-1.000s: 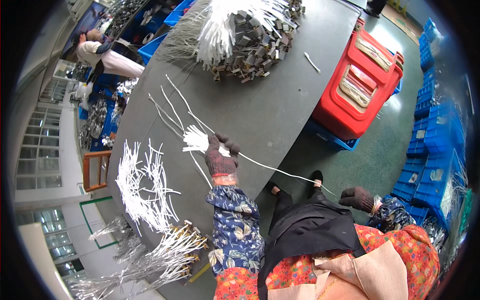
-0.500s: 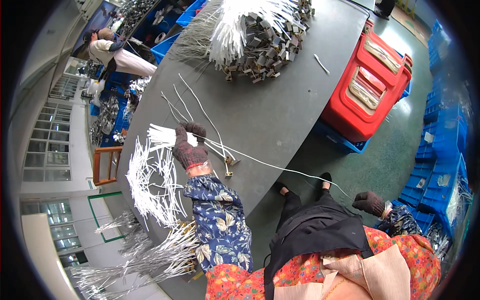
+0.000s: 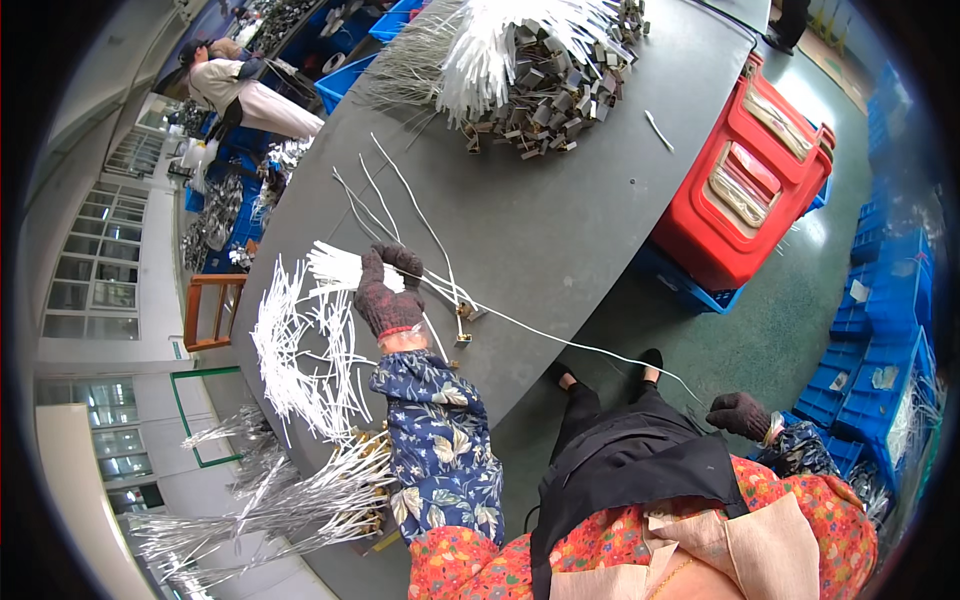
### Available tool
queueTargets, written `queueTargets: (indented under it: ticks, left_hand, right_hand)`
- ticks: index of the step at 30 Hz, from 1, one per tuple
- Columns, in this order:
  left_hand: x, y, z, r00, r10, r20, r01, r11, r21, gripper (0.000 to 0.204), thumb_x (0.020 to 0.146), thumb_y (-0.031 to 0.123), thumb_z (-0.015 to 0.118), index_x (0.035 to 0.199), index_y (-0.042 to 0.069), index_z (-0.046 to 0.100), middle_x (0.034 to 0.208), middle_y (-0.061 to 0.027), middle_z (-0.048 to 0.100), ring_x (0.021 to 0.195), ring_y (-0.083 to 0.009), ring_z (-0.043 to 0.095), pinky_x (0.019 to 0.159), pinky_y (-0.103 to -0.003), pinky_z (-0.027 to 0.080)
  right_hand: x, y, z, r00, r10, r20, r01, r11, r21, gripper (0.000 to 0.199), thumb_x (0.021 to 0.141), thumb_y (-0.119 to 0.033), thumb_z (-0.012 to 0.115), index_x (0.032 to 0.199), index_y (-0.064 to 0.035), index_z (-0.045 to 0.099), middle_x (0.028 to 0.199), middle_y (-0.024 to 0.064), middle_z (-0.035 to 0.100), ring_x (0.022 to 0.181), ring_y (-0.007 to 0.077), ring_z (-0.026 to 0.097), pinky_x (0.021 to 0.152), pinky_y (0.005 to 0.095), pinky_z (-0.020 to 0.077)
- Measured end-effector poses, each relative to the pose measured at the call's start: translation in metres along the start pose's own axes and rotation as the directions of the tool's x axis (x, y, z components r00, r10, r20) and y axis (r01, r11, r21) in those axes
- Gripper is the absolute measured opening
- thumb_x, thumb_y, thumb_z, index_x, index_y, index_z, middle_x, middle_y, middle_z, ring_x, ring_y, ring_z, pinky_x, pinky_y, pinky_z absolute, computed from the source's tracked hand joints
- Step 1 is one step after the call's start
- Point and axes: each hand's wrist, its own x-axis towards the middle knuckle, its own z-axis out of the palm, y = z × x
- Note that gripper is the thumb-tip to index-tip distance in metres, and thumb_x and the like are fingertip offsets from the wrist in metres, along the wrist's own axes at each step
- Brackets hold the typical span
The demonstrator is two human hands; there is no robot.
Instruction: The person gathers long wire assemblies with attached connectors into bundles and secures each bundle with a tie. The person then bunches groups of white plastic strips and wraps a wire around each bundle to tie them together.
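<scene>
The left arm, in a blue flowered sleeve, reaches forward over the near edge of the grey table. The left hand, in a dark knitted glove, is closed around a bundle of stiff white cords above a fanned heap of them by the table's left edge. One long thin cord trails off the near edge to the right hand, gloved and curled, apparently pinching it.

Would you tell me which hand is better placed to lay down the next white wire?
Left: the left hand grips a white wire bundle above the grey table; the right hand hangs beyond its edge.
</scene>
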Motion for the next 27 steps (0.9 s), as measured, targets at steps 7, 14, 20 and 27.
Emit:
queueTargets:
  ticks: [7, 14, 20, 27]
  left_hand:
    - [-0.05, -0.049, -0.003, 0.88, -0.292, 0.373, 0.161, 0.925, 0.345, 0.02, 0.09, 0.017, 0.06, 0.097, -0.001, 0.062, 0.08, -0.012, 0.066, 0.069, -0.0232, 0.065, 0.059, -0.036, 0.056]
    - [-0.051, -0.042, -0.008, 0.935, -0.226, 0.271, 0.21, 0.974, 0.089, 0.026, 0.092, 0.028, 0.059, 0.103, 0.004, 0.06, 0.086, -0.0076, 0.063, 0.075, -0.0182, 0.063, 0.069, -0.032, 0.055]
    - [-0.056, -0.054, -0.027, 0.974, -0.211, 0.08, 0.155, 0.884, 0.441, 0.023, 0.087, 0.011, 0.064, 0.106, -0.002, 0.059, 0.089, -0.0087, 0.063, 0.078, -0.0149, 0.062, 0.064, -0.028, 0.052]
    - [-0.041, -0.048, -0.068, 0.944, -0.325, 0.046, 0.206, 0.694, 0.69, 0.016, 0.078, 0.012, 0.069, 0.083, -0.002, 0.065, 0.067, -0.006, 0.06, 0.051, -0.0152, 0.053, 0.048, -0.029, 0.044]
  right_hand:
    - [0.01, -0.016, 0.006, 0.997, -0.068, 0.031, 0.063, 0.988, 0.14, 0.023, 0.08, -0.026, 0.065, 0.087, -0.0043, 0.065, 0.073, 0.0006, 0.06, 0.064, 0.0102, 0.053, 0.057, 0.0274, 0.0438]
    - [0.026, -0.064, 0.007, 0.991, -0.084, 0.1, 0.072, 0.99, 0.12, 0.023, 0.084, -0.024, 0.062, 0.093, -0.0029, 0.065, 0.073, 0.0011, 0.059, 0.066, 0.01, 0.053, 0.059, 0.027, 0.0441]
    - [0.096, -0.154, 0.022, 0.898, -0.416, 0.14, 0.358, 0.879, 0.315, 0.026, 0.088, -0.019, 0.06, 0.108, -0.0034, 0.062, 0.088, 0.0025, 0.06, 0.076, 0.0123, 0.056, 0.068, 0.027, 0.0469]
    - [0.159, -0.276, 0.069, 0.78, -0.514, 0.358, 0.336, 0.826, 0.454, 0.055, 0.088, -0.027, 0.061, 0.135, -0.0047, 0.042, 0.101, 0.0121, 0.061, 0.083, 0.0169, 0.06, 0.073, 0.0288, 0.0496]
